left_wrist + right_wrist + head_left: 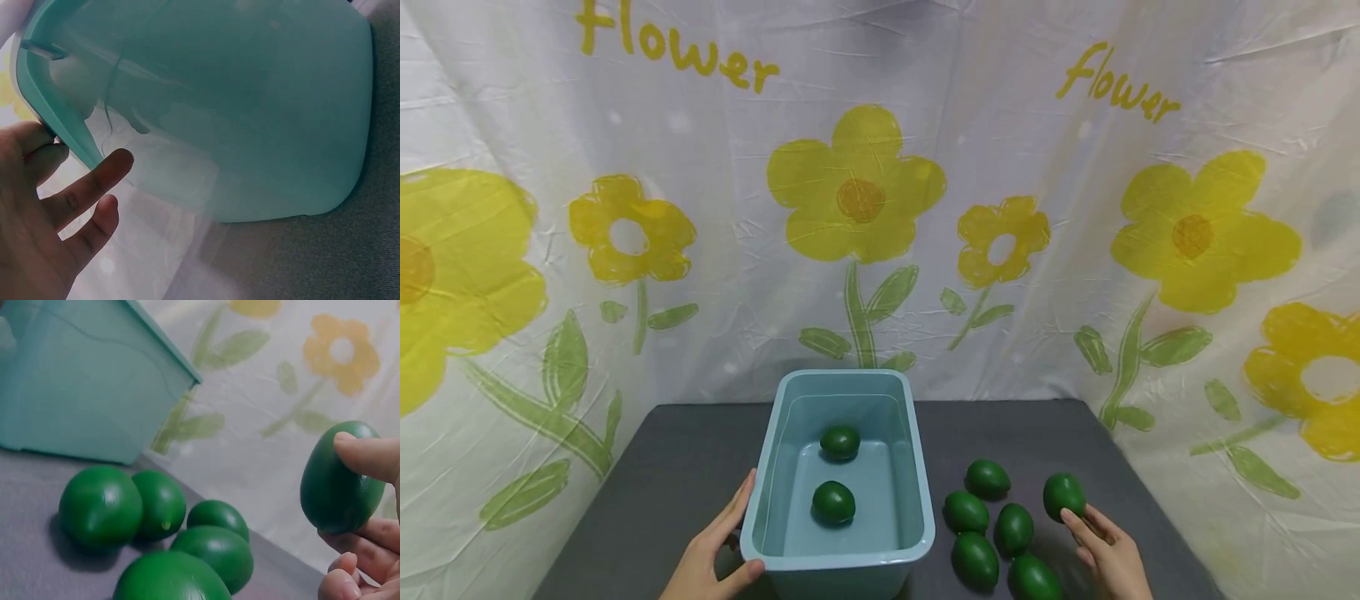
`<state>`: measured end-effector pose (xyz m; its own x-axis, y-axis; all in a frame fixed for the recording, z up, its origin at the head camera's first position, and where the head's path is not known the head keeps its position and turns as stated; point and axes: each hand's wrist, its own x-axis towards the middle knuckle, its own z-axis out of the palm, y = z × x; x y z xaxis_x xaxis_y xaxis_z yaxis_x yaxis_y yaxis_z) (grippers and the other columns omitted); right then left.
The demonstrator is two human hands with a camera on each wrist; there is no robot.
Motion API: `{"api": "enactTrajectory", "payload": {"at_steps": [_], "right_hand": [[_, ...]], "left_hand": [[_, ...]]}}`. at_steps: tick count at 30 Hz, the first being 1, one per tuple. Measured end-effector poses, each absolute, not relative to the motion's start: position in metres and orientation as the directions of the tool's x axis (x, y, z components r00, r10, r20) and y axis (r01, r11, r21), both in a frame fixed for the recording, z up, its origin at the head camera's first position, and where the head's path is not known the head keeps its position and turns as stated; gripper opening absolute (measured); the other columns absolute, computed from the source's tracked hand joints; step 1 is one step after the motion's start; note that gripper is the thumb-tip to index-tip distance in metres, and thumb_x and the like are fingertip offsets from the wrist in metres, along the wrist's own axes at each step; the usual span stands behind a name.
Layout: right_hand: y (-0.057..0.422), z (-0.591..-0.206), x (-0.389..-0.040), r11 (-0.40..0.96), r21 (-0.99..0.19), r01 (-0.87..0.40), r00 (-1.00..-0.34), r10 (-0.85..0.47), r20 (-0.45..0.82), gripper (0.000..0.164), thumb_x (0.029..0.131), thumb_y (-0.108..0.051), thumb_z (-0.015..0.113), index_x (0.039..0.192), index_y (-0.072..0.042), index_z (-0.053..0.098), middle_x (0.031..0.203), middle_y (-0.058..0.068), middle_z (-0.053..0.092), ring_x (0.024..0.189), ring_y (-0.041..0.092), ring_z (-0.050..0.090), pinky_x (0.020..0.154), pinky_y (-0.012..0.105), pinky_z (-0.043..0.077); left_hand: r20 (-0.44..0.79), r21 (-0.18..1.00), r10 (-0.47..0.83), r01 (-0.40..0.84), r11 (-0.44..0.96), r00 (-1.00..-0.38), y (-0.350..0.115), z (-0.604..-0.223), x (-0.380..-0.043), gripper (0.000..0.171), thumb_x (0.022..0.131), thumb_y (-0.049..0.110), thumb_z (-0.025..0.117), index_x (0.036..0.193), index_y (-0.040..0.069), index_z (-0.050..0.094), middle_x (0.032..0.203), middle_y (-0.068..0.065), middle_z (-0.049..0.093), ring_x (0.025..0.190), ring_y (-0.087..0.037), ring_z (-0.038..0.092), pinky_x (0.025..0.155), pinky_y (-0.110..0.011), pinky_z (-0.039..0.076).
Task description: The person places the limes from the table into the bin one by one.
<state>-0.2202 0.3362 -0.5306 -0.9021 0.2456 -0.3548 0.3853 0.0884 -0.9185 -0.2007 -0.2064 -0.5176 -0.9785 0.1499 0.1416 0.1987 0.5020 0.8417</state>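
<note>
My right hand [1107, 552] pinches a dark green lime [1064, 497] between thumb and fingers, raised beside the other limes. In the right wrist view the held lime [342, 477] stands upright, its smooth skin showing between thumb and fingertips. My left hand [713, 553] holds the near left corner of a light blue plastic bin [923, 483], thumb at the front rim and fingers along the left side. The left wrist view has some of that hand's fingers [94, 187] extended beside the bin wall. Inside the bin lie two limes, one farther back [839, 442] and one nearer [833, 503].
Several loose limes [975, 561] sit in a cluster between the bin and my right hand. A dark grey cloth [707, 442] covers the table. Behind and at both sides hangs a white curtain [722, 208] with yellow flowers.
</note>
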Motion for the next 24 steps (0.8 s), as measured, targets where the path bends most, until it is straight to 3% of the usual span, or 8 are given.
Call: {"api": "enactTrajectory", "payload": {"at_steps": [4, 6, 8, 10, 13, 19, 24], "right_hand": [[0.328, -0.529, -0.222, 0.034, -0.933, 0.358, -0.904, 0.260, -0.338, 0.109, 0.099, -0.059, 0.068, 0.167, 0.007, 0.012, 0.168, 0.036, 0.018, 0.154, 0.052, 0.025, 0.119, 0.060, 0.034], [0.323, -0.527, -0.223, 0.010, -0.940, 0.341, -0.904, 0.278, -0.325, 0.109, 0.099, -0.058, 0.069, 0.166, 0.007, 0.013, 0.168, 0.036, 0.021, 0.152, 0.051, 0.030, 0.116, 0.056, 0.040], [0.317, -0.525, -0.225, -0.010, -0.946, 0.325, -0.901, 0.300, -0.312, 0.107, 0.098, -0.057, 0.071, 0.166, 0.006, 0.018, 0.167, 0.033, 0.029, 0.142, 0.041, 0.051, 0.108, 0.045, 0.050], [0.311, -0.522, -0.227, -0.030, -0.952, 0.305, -0.903, 0.307, -0.299, 0.105, 0.098, -0.055, 0.073, 0.166, 0.005, 0.021, 0.165, 0.030, 0.035, 0.127, 0.021, 0.063, 0.095, 0.033, 0.056], [0.302, -0.518, -0.229, -0.060, -0.959, 0.277, -0.910, 0.304, -0.282, 0.100, 0.098, -0.051, 0.074, 0.166, 0.003, 0.025, 0.156, 0.018, 0.051, 0.107, -0.002, 0.059, 0.079, 0.023, 0.052], [0.285, -0.508, -0.232, -0.082, -0.973, 0.217, -0.929, 0.288, -0.232, 0.090, 0.101, -0.044, 0.073, 0.166, 0.000, 0.029, 0.128, -0.012, 0.060, 0.097, -0.001, 0.054, 0.071, 0.020, 0.047], [0.268, -0.501, -0.235, -0.127, -0.981, 0.144, -0.946, 0.274, -0.175, 0.079, 0.104, -0.033, 0.071, 0.164, 0.001, 0.033, 0.106, -0.017, 0.063, 0.084, 0.002, 0.050, 0.065, 0.020, 0.043]], "left_hand": [[0.110, 0.854, 0.146, 0.169, 0.492, -0.983, -0.206, -0.516, -0.202, 0.085, 0.102, 0.029, 0.070, 0.171, 0.016, 0.022, 0.174, -0.017, 0.023, 0.132, -0.034, 0.054, 0.071, -0.028, 0.052], [0.104, 0.853, 0.141, 0.161, 0.496, -0.985, -0.205, -0.516, -0.201, 0.084, 0.102, 0.028, 0.070, 0.170, 0.015, 0.022, 0.174, -0.016, 0.023, 0.132, -0.033, 0.054, 0.071, -0.028, 0.052], [0.104, 0.853, 0.138, 0.159, 0.496, -0.985, -0.205, -0.516, -0.201, 0.084, 0.102, 0.028, 0.070, 0.170, 0.015, 0.023, 0.174, -0.016, 0.024, 0.129, -0.032, 0.055, 0.071, -0.028, 0.052], [0.106, 0.853, 0.136, 0.161, 0.496, -0.985, -0.204, -0.515, -0.201, 0.084, 0.101, 0.028, 0.071, 0.170, 0.014, 0.024, 0.174, -0.015, 0.024, 0.132, -0.033, 0.054, 0.071, -0.028, 0.052], [0.112, 0.855, 0.140, 0.167, 0.491, -0.984, -0.204, -0.515, -0.201, 0.085, 0.101, 0.028, 0.070, 0.170, 0.013, 0.023, 0.174, -0.016, 0.024, 0.134, -0.040, 0.052, 0.071, -0.028, 0.052], [0.103, 0.858, 0.144, 0.161, 0.487, -0.984, -0.204, -0.516, -0.201, 0.084, 0.102, 0.028, 0.070, 0.170, 0.013, 0.023, 0.174, -0.016, 0.022, 0.142, -0.047, 0.046, 0.073, -0.029, 0.053], [0.117, 0.863, 0.130, 0.166, 0.478, -0.985, -0.204, -0.517, -0.202, 0.084, 0.102, 0.027, 0.070, 0.170, 0.013, 0.024, 0.174, -0.017, 0.023, 0.131, -0.036, 0.056, 0.071, -0.029, 0.053]]}}
